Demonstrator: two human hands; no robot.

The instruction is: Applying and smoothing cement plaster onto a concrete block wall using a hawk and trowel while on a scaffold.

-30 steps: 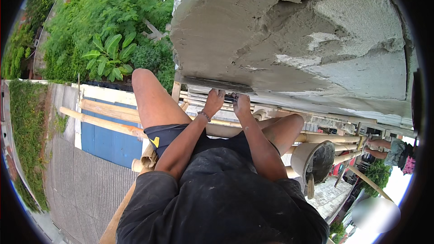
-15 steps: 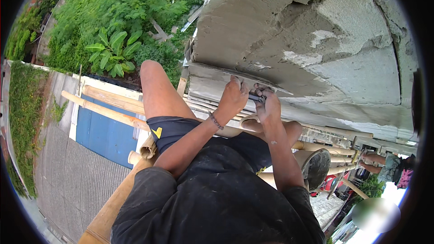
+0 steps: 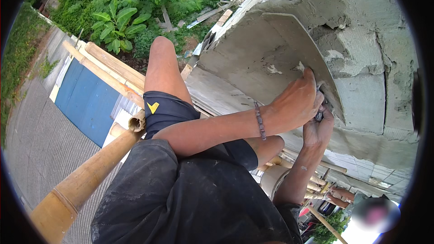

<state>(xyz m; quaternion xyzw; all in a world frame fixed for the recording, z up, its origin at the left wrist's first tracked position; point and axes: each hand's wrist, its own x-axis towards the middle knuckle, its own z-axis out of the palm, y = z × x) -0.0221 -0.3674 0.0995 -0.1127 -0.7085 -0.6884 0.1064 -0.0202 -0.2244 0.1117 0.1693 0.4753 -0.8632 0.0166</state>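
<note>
A long, thin grey plastering trowel (image 3: 312, 47) lies against the wet mortar on the wall (image 3: 253, 49), its blade slanting from upper left to lower right. My right hand (image 3: 319, 129) is closed around its dark handle, which shows only in part between the fingers. Beside it my left hand (image 3: 294, 101), with a beaded bracelet at the wrist, is closed on the same trowel near the handle, its forefinger stretched along the blade. The mortar is smooth toward the left and rough, with pale bare patches, higher up and to the right.
Bamboo poles (image 3: 86, 180) form a scaffold around my legs. A pale bucket (image 3: 272, 177) stands by my right forearm. Farther right, another person's arms (image 3: 339, 196) reach toward the scaffold. Well below lie a blue sheet (image 3: 86, 101), a corrugated roof (image 3: 54, 153) and green plants (image 3: 120, 25).
Both hands have carried the trowel up and right across the wall. Its blade, nearly edge-on along the wall's lower edge before, now shows its broad face. My view has turned slightly.
</note>
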